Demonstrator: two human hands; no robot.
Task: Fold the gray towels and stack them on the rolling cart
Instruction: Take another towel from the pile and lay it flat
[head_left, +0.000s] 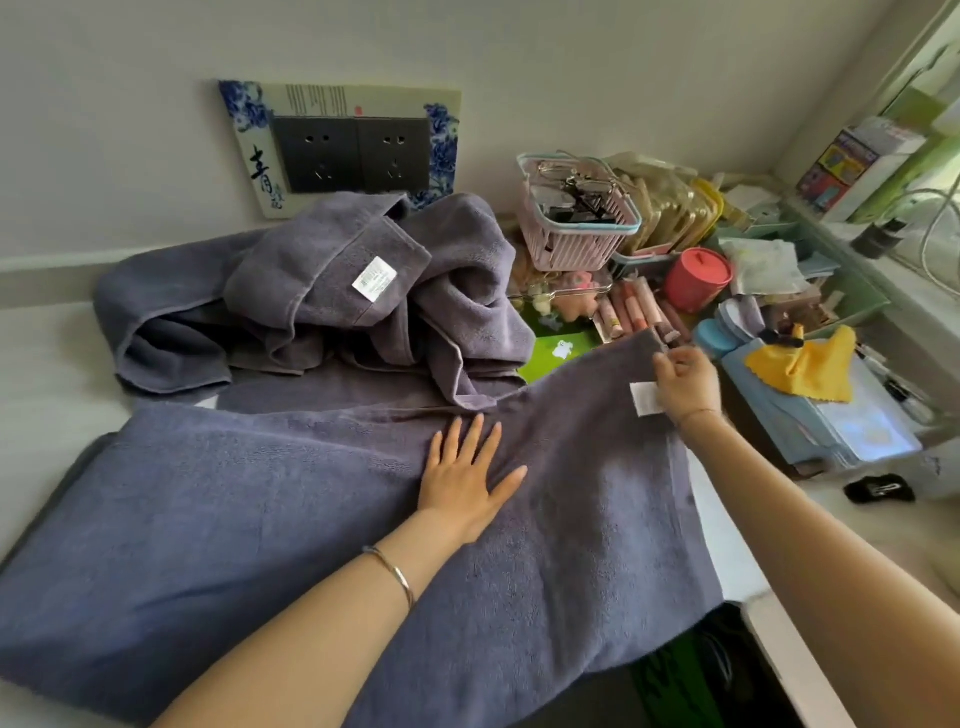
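Note:
A gray towel (249, 519) lies spread over the white surface in front of me, its near edge hanging off the front. My left hand (465, 467) rests flat on its middle, fingers apart. At the far right corner my right hand (685, 384) pinches the towel's edge next to a white label (644, 399). Behind it, a heap of crumpled gray towels (322, 301) sits against the wall, one showing a white tag (374, 278). No rolling cart is in view.
Clutter fills the right side: a pink basket (576, 228), a red round container (696, 278), tubes (631, 309), a yellow cloth (810, 366) on blue folders, a green card (558, 353). A dark double socket (353, 153) is on the wall. A black clip (878, 491) lies right.

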